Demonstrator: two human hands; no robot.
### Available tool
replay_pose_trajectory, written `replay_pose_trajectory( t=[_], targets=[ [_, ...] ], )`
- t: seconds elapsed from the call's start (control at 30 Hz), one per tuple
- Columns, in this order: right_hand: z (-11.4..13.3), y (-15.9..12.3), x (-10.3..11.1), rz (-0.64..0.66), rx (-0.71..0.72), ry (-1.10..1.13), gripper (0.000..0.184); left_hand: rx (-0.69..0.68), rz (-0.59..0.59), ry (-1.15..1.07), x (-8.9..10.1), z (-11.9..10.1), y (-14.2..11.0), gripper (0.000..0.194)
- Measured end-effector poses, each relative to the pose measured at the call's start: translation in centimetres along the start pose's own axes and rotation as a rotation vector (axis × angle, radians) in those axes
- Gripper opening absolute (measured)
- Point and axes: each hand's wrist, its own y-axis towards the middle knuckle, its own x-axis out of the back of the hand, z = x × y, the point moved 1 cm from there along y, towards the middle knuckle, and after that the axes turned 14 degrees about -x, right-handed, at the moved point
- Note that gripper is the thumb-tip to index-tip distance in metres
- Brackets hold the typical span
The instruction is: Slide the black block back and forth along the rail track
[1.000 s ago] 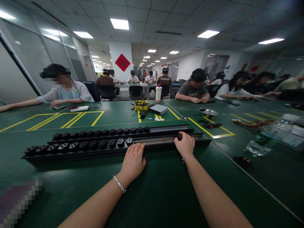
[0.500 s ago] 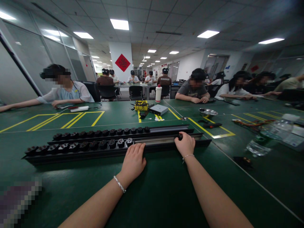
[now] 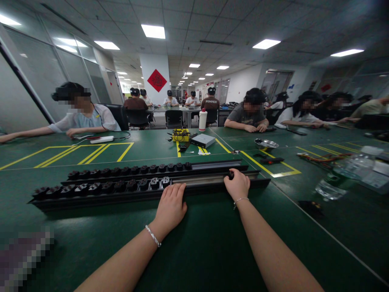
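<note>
Across the table in front of me lies a long black power track (image 3: 200, 187), its left half filled with several black round socket modules (image 3: 131, 185). My left hand (image 3: 172, 202) is closed over the track's near edge, just right of the last seated module. My right hand (image 3: 238, 184) grips a small black socket module (image 3: 231, 175) at the right part of the track; fingers cover most of it. Behind lies a second black track (image 3: 219, 165) with its own row of socket modules (image 3: 152, 168).
A clear water bottle (image 3: 345, 174) and wires (image 3: 323, 158) lie to the right. A metal bowl (image 3: 266, 143), a grey box (image 3: 203, 140), a yellow box (image 3: 180, 134) and a white bottle (image 3: 202, 121) stand farther back. Co-workers sit across the table.
</note>
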Motion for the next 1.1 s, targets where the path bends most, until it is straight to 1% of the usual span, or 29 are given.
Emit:
replay_pose_trajectory(
  t=[0.17, 0.73, 1.1],
  targets=[
    [-0.04, 0.07, 0.05, -0.010, -0.005, 0.007, 0.035, 0.000, 0.002, 0.001, -0.06, 0.03, 0.00, 0.055],
    [-0.06, 0.10, 0.30, 0.023, -0.009, -0.010, 0.036, -0.003, 0.008, -0.005, 0.04, 0.03, 0.03, 0.054],
    [-0.86, 0.26, -0.53, -0.036, 0.034, 0.027, 0.038, 0.008, 0.024, 0.011, 0.01, -0.01, 0.12, 0.055]
  ],
)
